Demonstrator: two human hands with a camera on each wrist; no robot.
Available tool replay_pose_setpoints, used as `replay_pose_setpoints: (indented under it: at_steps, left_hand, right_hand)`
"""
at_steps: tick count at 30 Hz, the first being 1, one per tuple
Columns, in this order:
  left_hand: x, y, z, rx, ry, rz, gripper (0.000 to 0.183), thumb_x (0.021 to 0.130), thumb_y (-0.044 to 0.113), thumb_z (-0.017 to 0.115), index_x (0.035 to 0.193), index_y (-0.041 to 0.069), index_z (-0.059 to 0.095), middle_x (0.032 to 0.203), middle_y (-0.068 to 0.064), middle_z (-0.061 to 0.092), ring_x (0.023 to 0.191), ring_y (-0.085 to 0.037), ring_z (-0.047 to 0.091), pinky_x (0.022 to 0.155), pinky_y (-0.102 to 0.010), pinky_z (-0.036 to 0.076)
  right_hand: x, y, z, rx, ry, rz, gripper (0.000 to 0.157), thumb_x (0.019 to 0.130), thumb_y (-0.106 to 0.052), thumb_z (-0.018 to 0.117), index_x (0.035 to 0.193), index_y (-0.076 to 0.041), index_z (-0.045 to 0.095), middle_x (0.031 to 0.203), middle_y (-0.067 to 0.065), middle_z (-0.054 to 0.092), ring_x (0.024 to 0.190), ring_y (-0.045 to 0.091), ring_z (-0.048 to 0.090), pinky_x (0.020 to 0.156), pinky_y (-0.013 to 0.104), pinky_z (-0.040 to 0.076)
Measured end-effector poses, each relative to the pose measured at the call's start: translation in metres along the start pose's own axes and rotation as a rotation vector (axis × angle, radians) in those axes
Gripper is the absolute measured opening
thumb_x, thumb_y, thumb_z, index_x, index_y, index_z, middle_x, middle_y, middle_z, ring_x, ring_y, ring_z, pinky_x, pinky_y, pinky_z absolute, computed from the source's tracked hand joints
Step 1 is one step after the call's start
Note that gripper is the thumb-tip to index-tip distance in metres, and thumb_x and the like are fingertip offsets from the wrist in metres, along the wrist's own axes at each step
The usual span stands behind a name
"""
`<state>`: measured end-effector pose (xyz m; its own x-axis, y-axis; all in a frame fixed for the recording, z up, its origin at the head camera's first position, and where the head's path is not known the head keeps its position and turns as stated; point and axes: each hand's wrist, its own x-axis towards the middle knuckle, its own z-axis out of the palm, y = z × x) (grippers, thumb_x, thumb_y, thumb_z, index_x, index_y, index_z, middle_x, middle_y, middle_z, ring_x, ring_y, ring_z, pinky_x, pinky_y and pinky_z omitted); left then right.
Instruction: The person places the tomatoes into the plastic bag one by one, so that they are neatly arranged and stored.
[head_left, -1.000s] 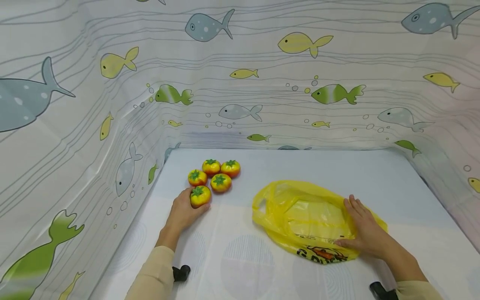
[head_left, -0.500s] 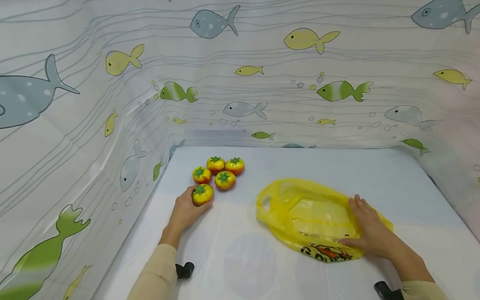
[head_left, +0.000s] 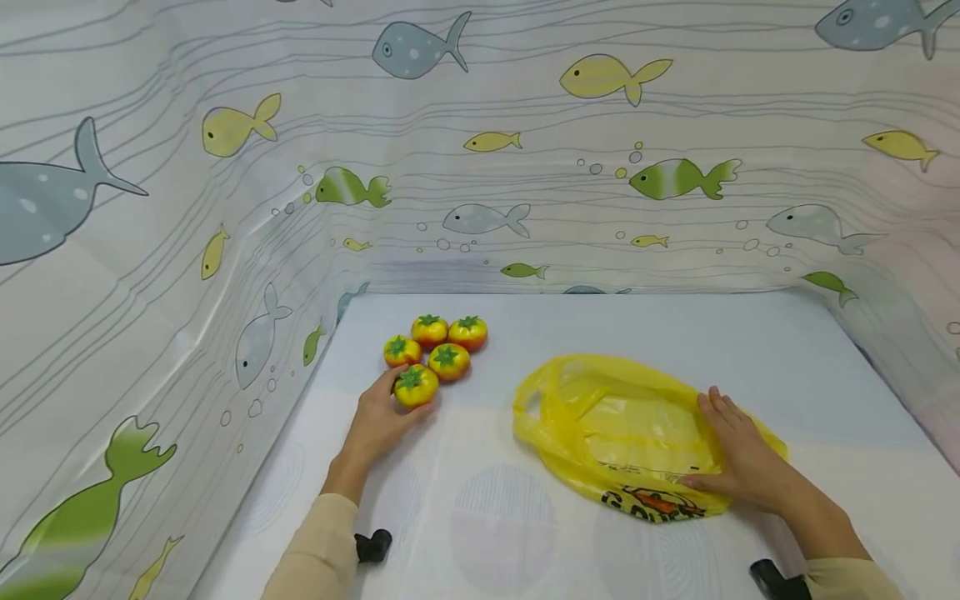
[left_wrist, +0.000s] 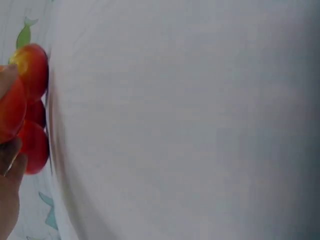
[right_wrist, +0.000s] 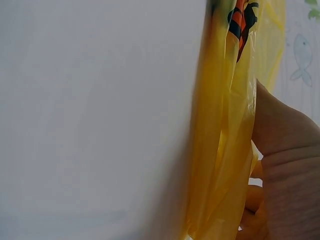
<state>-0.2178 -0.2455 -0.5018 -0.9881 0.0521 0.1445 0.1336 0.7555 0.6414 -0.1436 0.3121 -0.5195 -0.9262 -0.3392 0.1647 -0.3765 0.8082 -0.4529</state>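
Note:
My left hand (head_left: pixel 377 423) grips a yellow-red tomato (head_left: pixel 416 387) with a green star-shaped top, thumb on the near side and fingers on the far side. In the left wrist view this tomato (left_wrist: pixel 9 112) is raised off the table. Several similar tomatoes (head_left: pixel 449 363) sit clustered just behind it. My right hand (head_left: pixel 744 468) rests on the right end of a yellow plastic bag (head_left: pixel 637 429), fingers extended and thumb spread along the front. The bag lies on its side, its handle loop toward the left. In the right wrist view the thumb touches the yellow plastic (right_wrist: pixel 225 130).
A white table (head_left: pixel 502 533) with pale circle prints lies beneath everything. Fish-patterned sheeting (head_left: pixel 480 183) rises at the back and both sides. A black wrist mount (head_left: pixel 373 546) shows by the left sleeve, another (head_left: pixel 776 579) by the right sleeve.
The gripped tomato has shifted slightly to the right and lifted with my left hand. My right hand and the bag stay essentially in place.

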Motion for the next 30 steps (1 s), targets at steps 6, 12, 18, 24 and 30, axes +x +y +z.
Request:
replay_pose_setpoints:
  at_steps: [6,12,18,24,30]
  left_hand:
    - [0.001,0.013,0.003,-0.042,0.07,0.151,0.08,0.082,0.035,0.088,0.147,0.008,0.05,0.145,-0.011,0.056,0.135,-0.033,0.054,0.115,-0.054,0.042]
    - [0.006,0.038,0.008,-0.077,0.089,0.269,0.079,0.08,0.032,0.09,0.146,0.01,0.051,0.142,-0.009,0.057,0.128,-0.029,0.057,0.111,-0.052,0.047]
    - [0.015,0.076,0.017,-0.062,0.089,0.381,0.077,0.079,0.033,0.09,0.143,0.012,0.053,0.138,-0.006,0.059,0.127,-0.026,0.058,0.113,-0.049,0.046]
    - [0.023,0.104,0.029,-0.053,0.04,0.459,0.077,0.081,0.035,0.088,0.145,0.012,0.051,0.14,-0.006,0.058,0.127,-0.024,0.058,0.113,-0.045,0.046]
    - [0.026,0.125,0.044,-0.057,-0.036,0.48,0.079,0.083,0.036,0.086,0.147,0.008,0.05,0.14,-0.007,0.058,0.128,-0.023,0.058,0.114,-0.04,0.046]
  right_hand:
    - [0.0,-0.003,0.0,0.033,-0.048,0.048,0.129,0.072,-0.055,0.089,0.16,0.008,0.018,0.164,0.036,0.011,0.149,0.058,0.013,0.116,0.074,0.016]
    - [0.0,-0.005,-0.001,0.026,-0.072,0.091,0.134,0.07,-0.059,0.088,0.159,0.01,0.016,0.163,0.037,0.015,0.148,0.059,0.017,0.114,0.075,0.021]
    - [-0.001,-0.007,-0.002,-0.039,-0.046,0.073,0.132,0.068,-0.056,0.091,0.156,0.015,0.021,0.156,0.04,0.03,0.139,0.061,0.03,0.106,0.076,0.032]
    - [-0.002,-0.008,-0.002,-0.067,-0.032,0.051,0.125,0.068,-0.056,0.09,0.151,0.017,0.031,0.152,0.039,0.037,0.136,0.06,0.034,0.105,0.075,0.034]
    - [-0.003,-0.005,0.001,-0.082,0.002,0.017,0.119,0.068,-0.055,0.091,0.147,0.017,0.039,0.15,0.038,0.041,0.136,0.061,0.034,0.104,0.076,0.034]
